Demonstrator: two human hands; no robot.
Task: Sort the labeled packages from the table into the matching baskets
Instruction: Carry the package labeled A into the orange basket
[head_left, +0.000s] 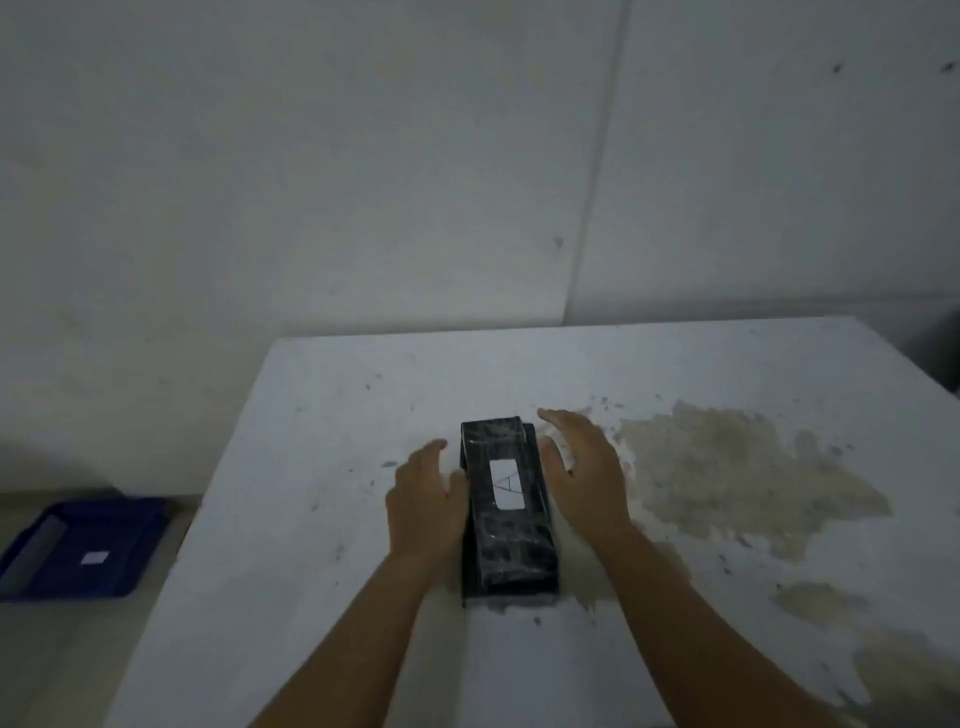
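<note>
Black package (506, 512) lies flat on the white table (322, 415), long axis pointing away from the person, white label (507, 484) face up with what reads as an "A".

Grip state: both hands bracket it, nothing lifted. Left hand (426, 501) is against the left long side, thumb touching the top edge, fingers loosely spread. Right hand (584, 475) is open, fingers curved, just beside the right long side; contact there is unclear. No squeeze visible on either side, so I judge this a pre-grasp.

Relative to the grip: the blue basket (78, 545) sits well off to the left of the left hand, lower than the tabletop, with a small white tag inside that's too small to read. The peeled, stained patch (737, 478) of the table is right of the right hand.

Risks from here:
- The wrap looks glossy; a palm-only squeeze could let it slip during the carry.
- Hands sit around the far half, so the near end could sag or tip once lifted.
- The basket tag is unreadable from here, and only one basket is in view. Dropping it in without checking risks a mis-sort.
- The carry crosses the left table edge and goes down; a loose hold could clip the edge.
</note>
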